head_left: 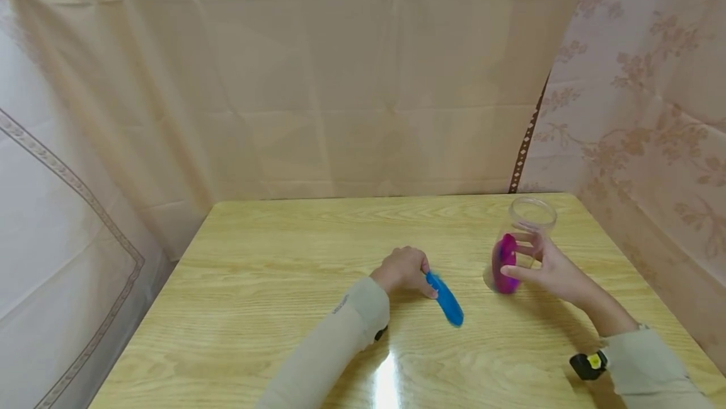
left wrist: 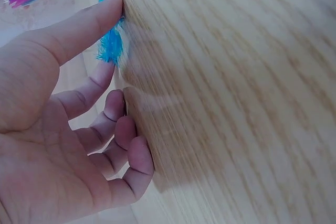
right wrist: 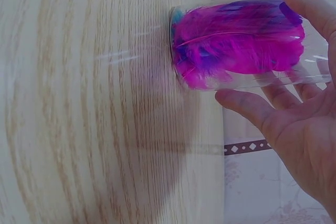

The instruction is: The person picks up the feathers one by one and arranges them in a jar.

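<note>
My left hand (head_left: pixel 405 270) is low over the table, with thumb and index finger pinching a bright blue feather (head_left: pixel 447 300) near its fluffy end. In the left wrist view the other fingers (left wrist: pixel 126 129) curl against the wood. To the right, my right hand (head_left: pixel 550 270) grips a clear jar (head_left: pixel 533 207) that stands upright on the table. Its thumb is on the near side and the fingers reach round the wall. Magenta and purple feathers (right wrist: pixel 236 40) fill much of the jar, with a bit of blue-green near its base.
The light wood table (head_left: pixel 272 258) ends in front of a beige cloth (head_left: pixel 351 94). A floral cloth (head_left: pixel 652 113) hangs along the right side, close to the jar. A white cloth (head_left: pixel 57 220) hangs on the left.
</note>
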`<state>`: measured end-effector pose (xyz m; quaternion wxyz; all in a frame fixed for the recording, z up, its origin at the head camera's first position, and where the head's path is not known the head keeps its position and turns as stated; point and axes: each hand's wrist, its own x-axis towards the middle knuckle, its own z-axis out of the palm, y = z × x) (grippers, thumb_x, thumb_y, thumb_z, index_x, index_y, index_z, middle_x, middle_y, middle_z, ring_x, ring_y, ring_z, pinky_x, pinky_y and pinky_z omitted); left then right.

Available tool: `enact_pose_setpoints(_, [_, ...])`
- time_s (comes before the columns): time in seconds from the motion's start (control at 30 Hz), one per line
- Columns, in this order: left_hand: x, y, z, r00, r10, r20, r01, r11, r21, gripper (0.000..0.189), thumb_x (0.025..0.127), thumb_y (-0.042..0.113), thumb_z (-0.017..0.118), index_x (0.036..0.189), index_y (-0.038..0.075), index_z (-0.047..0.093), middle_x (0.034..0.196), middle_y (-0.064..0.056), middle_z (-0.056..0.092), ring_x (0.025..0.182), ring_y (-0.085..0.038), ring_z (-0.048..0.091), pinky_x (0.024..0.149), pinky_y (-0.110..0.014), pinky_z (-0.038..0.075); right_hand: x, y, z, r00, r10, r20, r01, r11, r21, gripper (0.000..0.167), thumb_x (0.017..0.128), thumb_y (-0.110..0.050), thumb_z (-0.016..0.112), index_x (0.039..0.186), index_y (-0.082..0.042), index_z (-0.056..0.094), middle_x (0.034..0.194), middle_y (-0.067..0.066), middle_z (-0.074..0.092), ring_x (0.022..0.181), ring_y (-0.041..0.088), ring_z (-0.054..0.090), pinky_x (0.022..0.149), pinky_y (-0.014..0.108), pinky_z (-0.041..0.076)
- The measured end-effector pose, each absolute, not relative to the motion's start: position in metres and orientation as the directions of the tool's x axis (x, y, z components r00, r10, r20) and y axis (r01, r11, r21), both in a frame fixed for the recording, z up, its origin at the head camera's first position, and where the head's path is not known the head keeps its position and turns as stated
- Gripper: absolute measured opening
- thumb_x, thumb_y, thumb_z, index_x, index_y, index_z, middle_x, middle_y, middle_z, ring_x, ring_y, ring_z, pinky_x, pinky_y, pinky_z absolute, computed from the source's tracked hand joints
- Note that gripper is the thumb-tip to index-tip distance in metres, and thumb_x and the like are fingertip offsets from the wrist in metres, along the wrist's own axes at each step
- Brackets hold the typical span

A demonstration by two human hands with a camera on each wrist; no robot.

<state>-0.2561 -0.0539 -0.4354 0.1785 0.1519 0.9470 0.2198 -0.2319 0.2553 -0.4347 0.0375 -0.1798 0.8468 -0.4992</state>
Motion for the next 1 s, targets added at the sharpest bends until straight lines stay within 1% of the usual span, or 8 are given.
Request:
enact_pose_setpoints(0.17, [-0.2566, -0.0541, -0.4357, -0.892, 0.358, -0.277, 0.196, 0.857, 0.477, 0.039, 0.072, 0.040, 0.093, 0.088, 0.017, 0.066, 0.083, 0.006, 0.059, 0.082, -0.014, 0.051, 0.067, -0.027, 0.043, -0.2323, 0.2548, -0.4351, -0.932, -0.343, 0.120, -0.270, 0.434, -0.859, 0.089, 0.094, -0.011, 0.074, 0.156, -0.009, 0.011, 0.148, 0.033, 0.034, 0.131, 0.061, 0.040, 0.096, 0.082, 0.031])
enact_pose_setpoints(0.43, [-0.2568, -0.0542, -0.4371, -0.893, 0.357, -0.274, 0.197, 0.857, 0.476, 0.039, 0.072, 0.041, 0.093, 0.088, 0.019, 0.065, 0.084, 0.007, 0.059, 0.083, -0.015, 0.050, 0.067, -0.028, 0.042, -0.2331, 0.2553, -0.4356, -0.930, -0.346, 0.123, -0.275, 0.435, -0.857, 0.088, 0.094, -0.011, 0.074, 0.156, -0.011, 0.012, 0.148, 0.033, 0.034, 0.131, 0.061, 0.040, 0.096, 0.082, 0.030])
enact_pose_setpoints(0.67, [-0.2571, -0.0539, -0.4375, -0.891, 0.365, -0.268, 0.205, 0.853, 0.479, 0.038, 0.072, 0.040, 0.093, 0.085, 0.019, 0.064, 0.081, 0.008, 0.059, 0.080, -0.014, 0.049, 0.066, -0.027, 0.041, -0.2328, 0.2560, -0.4360, -0.929, -0.349, 0.124, -0.277, 0.434, -0.857, 0.087, 0.094, -0.011, 0.074, 0.157, -0.018, 0.013, 0.149, 0.031, 0.033, 0.132, 0.060, 0.040, 0.094, 0.083, 0.030])
enact_pose_setpoints(0.87, [-0.2570, -0.0545, -0.4365, -0.889, 0.371, -0.267, 0.213, 0.853, 0.476, 0.037, 0.072, 0.040, 0.094, 0.081, 0.018, 0.065, 0.081, 0.007, 0.057, 0.080, -0.014, 0.047, 0.065, -0.027, 0.040, -0.2331, 0.2568, -0.4371, -0.931, -0.345, 0.119, -0.270, 0.433, -0.860, 0.088, 0.094, -0.012, 0.074, 0.157, -0.013, 0.012, 0.149, 0.031, 0.033, 0.132, 0.060, 0.039, 0.094, 0.083, 0.030])
enact_pose_setpoints(1.0, [-0.2566, -0.0546, -0.4369, -0.888, 0.374, -0.269, 0.212, 0.850, 0.482, 0.037, 0.072, 0.040, 0.094, 0.079, 0.018, 0.065, 0.079, 0.007, 0.056, 0.078, -0.013, 0.047, 0.063, -0.026, 0.039, -0.2328, 0.2571, -0.4376, -0.932, -0.344, 0.116, -0.268, 0.435, -0.860, 0.089, 0.094, -0.013, 0.074, 0.157, -0.015, 0.011, 0.149, 0.031, 0.033, 0.132, 0.060, 0.039, 0.095, 0.082, 0.031])
